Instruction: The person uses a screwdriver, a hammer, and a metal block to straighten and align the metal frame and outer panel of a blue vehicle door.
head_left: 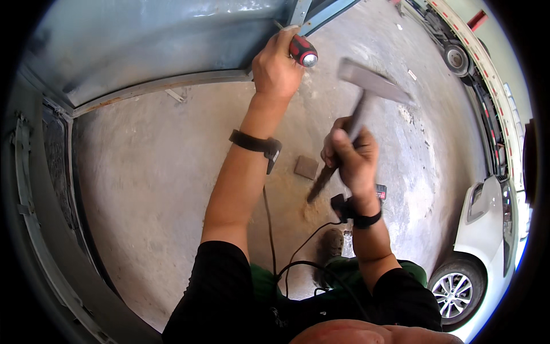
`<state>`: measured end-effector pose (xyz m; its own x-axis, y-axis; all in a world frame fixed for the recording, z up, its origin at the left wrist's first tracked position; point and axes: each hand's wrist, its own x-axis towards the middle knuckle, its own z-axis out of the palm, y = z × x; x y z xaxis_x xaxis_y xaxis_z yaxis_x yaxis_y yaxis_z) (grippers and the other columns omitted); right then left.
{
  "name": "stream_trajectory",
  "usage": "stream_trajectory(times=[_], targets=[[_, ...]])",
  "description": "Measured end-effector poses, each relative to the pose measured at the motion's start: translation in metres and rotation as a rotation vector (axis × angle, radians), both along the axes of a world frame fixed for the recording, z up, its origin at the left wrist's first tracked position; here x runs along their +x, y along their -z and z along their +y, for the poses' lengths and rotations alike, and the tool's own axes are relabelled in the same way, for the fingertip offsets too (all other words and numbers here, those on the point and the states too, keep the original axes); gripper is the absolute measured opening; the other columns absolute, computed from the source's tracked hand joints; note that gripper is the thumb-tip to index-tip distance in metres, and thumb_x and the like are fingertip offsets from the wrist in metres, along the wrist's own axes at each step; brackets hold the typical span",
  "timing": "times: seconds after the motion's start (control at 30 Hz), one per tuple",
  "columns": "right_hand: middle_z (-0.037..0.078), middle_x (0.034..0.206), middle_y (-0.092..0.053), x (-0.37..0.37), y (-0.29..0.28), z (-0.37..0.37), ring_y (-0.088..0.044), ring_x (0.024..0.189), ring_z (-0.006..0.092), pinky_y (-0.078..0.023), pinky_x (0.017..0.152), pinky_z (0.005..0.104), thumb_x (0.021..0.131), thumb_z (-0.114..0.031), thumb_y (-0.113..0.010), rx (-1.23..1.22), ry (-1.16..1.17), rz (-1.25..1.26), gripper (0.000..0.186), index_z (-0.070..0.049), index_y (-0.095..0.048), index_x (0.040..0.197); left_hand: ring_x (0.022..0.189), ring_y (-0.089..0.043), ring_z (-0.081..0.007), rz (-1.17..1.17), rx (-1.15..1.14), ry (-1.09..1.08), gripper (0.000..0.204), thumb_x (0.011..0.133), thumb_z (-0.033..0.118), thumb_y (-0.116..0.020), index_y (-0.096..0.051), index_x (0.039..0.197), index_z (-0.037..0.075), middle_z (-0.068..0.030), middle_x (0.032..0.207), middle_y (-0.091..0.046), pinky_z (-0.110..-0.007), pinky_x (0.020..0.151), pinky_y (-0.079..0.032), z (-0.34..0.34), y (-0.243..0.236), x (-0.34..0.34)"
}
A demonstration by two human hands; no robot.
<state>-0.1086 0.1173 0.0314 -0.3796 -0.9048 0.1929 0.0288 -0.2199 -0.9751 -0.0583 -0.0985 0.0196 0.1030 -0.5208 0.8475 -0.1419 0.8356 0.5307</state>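
My left hand (pixel 277 67) is wrapped round a screwdriver (pixel 303 50) with a red and black handle and a pale, shiny butt end. Its shaft points away toward a blue-grey metal frame (pixel 312 23); where the tip touches is hidden or too small to tell. To the right, my right hand (pixel 354 152) grips a hammer (pixel 375 84) by its dark handle. The hammer's grey head is raised to the right of the screwdriver's butt, apart from it, and slightly blurred by motion.
A large blue-grey metal panel (pixel 154 46) stands at the far left, with a metal frame (pixel 40 229) along the left edge. A brown square block (pixel 306 167) lies on the concrete floor. Dark cables (pixel 269 223) hang near my body. A white car (pixel 481 223) and a truck (pixel 458 57) stand right.
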Motion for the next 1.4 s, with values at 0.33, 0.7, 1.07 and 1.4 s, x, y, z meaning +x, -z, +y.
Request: stream_trajectory(times=[0.33, 0.7, 1.07, 1.4], targets=[[0.015, 0.08, -0.06, 0.007, 0.033, -0.029, -0.06, 0.064, 0.0247, -0.046, 0.055, 0.0363, 0.086, -0.001, -0.067, -0.246, 0.498, 0.853, 0.009, -0.002, -0.059, 0.081, 0.087, -0.069, -0.0345, -0.015, 0.034, 0.036, 0.027, 0.085, 0.017, -0.073, -0.065, 0.11, 0.01, -0.012, 0.099, -0.07, -0.038, 0.074, -0.057, -0.001, 0.006, -0.002], [0.005, 0.062, -0.048, 0.009, 0.014, -0.029, -0.046, 0.052, 0.013, -0.04, 0.044, 0.0281, 0.097, -0.008, -0.052, -0.781, 0.445, 0.736, 0.017, -0.01, -0.044, 0.082, 0.087, -0.068, -0.0366, -0.037, -0.11, 0.032, 0.037, 0.077, 0.006, -0.074, -0.063, 0.112, 0.008, -0.0142, 0.099, -0.07, -0.04, 0.076, -0.057, -0.001, 0.012, -0.003], [-0.001, 0.068, -0.046, -0.004, 0.038, -0.046, -0.042, 0.054, 0.005, -0.036, 0.048, 0.0224, 0.098, -0.002, -0.054, -0.319, 0.522, 0.558, 0.015, -0.006, -0.04, 0.096, 0.076, -0.067, -0.036, -0.193, -0.021, -0.047, 0.04, 0.071, 0.013, -0.077, -0.061, 0.108, 0.014, -0.0138, 0.087, -0.066, -0.043, 0.064, -0.056, -0.001, 0.012, -0.006], [-0.001, 0.075, -0.05, 0.006, 0.079, -0.038, -0.045, 0.067, 0.0059, -0.04, 0.06, 0.0226, 0.092, 0.0, -0.061, -0.198, 0.552, 0.669, 0.012, -0.002, -0.05, 0.097, 0.085, -0.066, -0.038, -0.261, 0.028, 0.028, 0.029, 0.079, 0.013, -0.072, -0.061, 0.105, 0.014, -0.0166, 0.099, -0.064, -0.044, 0.072, -0.055, 0.002, 0.031, 0.005]])
